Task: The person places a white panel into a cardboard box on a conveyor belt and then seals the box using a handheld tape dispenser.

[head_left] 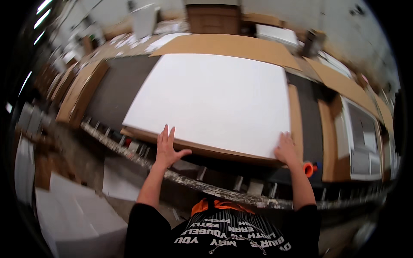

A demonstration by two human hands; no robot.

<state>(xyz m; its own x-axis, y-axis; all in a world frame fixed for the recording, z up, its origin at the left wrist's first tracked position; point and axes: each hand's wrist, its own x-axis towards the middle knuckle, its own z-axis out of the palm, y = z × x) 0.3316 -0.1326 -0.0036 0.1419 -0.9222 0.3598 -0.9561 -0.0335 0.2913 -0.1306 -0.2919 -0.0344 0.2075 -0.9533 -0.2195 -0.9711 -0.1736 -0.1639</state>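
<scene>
A large white foam-like sheet (215, 99) lies flat over a cardboard box (202, 149) on a dark conveyor belt. My left hand (167, 148) is at the sheet's near edge, left of the middle, with fingers stretched over the rim and thumb spread to the right. My right hand (285, 148) rests at the near right corner, its fingers lying along the sheet's edge. A long cardboard flap (232, 45) stands out beyond the far edge of the sheet, and a narrower flap (295, 120) shows on its right. What lies under the sheet is hidden.
The conveyor belt (124, 88) runs left to right, with a worn metal rail (206, 188) along its near side. Another open box (333, 142) holding a white-framed panel stands at right. An orange tape roll (308, 169) sits near my right forearm. Cardboard boxes (79, 92) stand at left.
</scene>
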